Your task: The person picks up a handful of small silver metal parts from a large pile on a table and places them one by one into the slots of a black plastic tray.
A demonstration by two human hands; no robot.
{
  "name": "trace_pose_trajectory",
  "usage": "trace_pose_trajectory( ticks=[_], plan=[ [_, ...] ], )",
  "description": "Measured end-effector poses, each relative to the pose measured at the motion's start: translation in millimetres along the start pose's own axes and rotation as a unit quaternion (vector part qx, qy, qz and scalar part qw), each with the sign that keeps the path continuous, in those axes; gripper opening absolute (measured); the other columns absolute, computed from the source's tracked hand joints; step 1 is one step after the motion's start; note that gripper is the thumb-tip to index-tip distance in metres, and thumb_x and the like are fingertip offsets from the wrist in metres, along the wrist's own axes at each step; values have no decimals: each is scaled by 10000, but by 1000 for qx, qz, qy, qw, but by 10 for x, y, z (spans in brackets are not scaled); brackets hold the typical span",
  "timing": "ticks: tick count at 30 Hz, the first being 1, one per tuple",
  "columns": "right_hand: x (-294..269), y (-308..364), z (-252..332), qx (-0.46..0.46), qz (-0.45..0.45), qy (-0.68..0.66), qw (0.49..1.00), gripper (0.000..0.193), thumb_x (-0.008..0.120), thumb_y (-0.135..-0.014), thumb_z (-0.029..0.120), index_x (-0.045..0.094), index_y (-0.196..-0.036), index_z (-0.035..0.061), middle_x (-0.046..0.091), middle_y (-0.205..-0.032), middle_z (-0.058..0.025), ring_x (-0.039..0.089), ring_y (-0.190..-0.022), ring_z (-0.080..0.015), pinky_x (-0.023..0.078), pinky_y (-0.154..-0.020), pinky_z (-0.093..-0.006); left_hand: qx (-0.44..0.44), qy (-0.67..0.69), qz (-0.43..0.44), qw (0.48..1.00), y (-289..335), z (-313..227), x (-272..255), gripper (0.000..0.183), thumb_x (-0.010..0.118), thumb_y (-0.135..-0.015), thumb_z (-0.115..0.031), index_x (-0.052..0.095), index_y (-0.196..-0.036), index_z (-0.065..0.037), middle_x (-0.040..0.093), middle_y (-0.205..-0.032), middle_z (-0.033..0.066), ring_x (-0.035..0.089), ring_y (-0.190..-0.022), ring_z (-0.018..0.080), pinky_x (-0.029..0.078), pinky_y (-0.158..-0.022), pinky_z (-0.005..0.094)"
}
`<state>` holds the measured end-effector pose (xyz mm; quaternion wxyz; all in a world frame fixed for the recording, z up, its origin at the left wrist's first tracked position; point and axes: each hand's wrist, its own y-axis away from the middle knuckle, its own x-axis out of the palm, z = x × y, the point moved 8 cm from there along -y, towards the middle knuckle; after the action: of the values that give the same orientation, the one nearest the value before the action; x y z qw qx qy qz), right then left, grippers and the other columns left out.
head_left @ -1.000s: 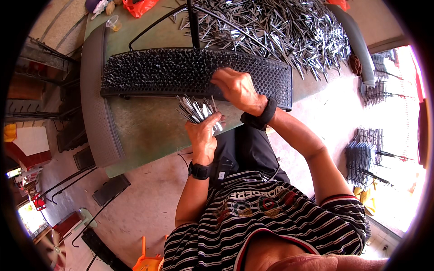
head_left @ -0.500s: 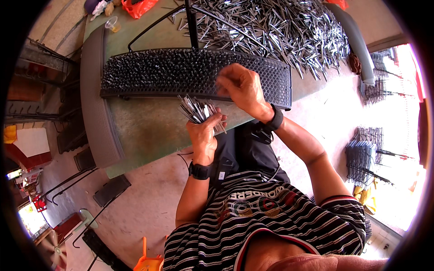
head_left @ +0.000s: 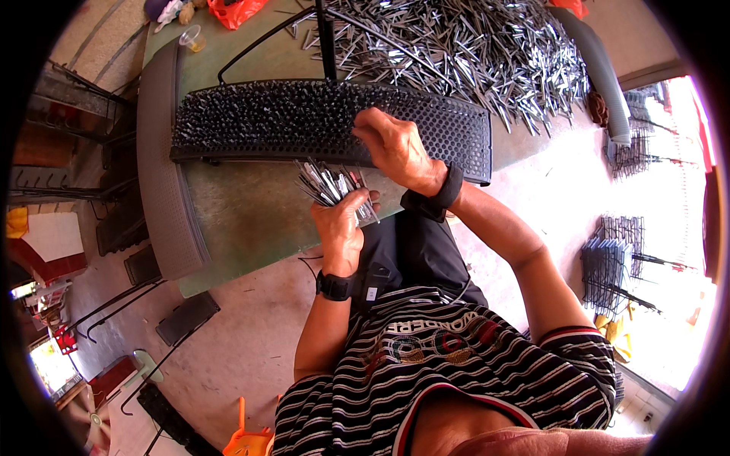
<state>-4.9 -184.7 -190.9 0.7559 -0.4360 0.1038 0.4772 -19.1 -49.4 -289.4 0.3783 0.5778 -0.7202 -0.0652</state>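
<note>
Perforated black panel (head_left: 473,152) on bench (head_left: 243,247): left and middle bristling with upright strips (head_left: 243,114), right-end holes bare; past halfway, I'd judge. Left hand (head_left: 339,226) just below panel, fingers curled round strip bundle (head_left: 328,182). Right hand (head_left: 397,150) over panel, fingers nearly pinched; can't tell if holding anything. Loose heap (head_left: 471,61) beyond panel.

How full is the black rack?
Partly full. Pins crowd the left of the rack; bare holes show at its right end.

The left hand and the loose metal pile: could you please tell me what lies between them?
In the head view, the perforated panel lies between them, with the right hand over part of it.
</note>
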Motion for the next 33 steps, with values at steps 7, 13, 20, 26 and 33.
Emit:
trace_pose_trajectory(
  ticks=[7,13,20,26,33],
  plan=[
    [-53,-10,30,-12,-20,-11,1000,148,636,-777,-18,548,-893,7,599,-710,-134,617,-617,-305,472,-522,-334,-1,14,-1,1000,-15,25,-20,187,607,-740,86,569,-915,30,618,-800,104,642,-638,252,525,-502,342],
    [-85,3,24,-1,-37,-28,999,161,641,-770,-28,546,-896,5,600,-712,-130,618,-609,-296,471,-510,-330,-1,11,-5,1000,-20,50,-68,177,610,-739,85,565,-900,27,616,-788,104,644,-638,253,533,-506,342],
    [147,132,-19,-112,35,107,987,94,650,-782,58,584,-838,20,603,-743,-93,602,-593,-283,473,-500,-323,-4,11,-15,1000,-10,63,-67,182,616,-728,94,561,-888,28,614,-774,102,647,-619,253,535,-480,342],
    [95,219,-141,115,150,1,982,123,689,-749,120,645,-794,14,620,-676,-90,579,-499,-171,453,-479,-287,1,-4,-5,1000,-17,38,-35,195,625,-733,88,569,-913,36,634,-783,116,651,-632,253,536,-490,344],
    [-36,149,-154,267,36,-185,945,76,608,-830,29,582,-884,-18,654,-716,-50,633,-618,-83,493,-538,-211,-13,-4,-12,1000,6,51,-66,174,622,-747,70,575,-911,33,639,-802,120,657,-675,256,540,-524,357]
  ],
)
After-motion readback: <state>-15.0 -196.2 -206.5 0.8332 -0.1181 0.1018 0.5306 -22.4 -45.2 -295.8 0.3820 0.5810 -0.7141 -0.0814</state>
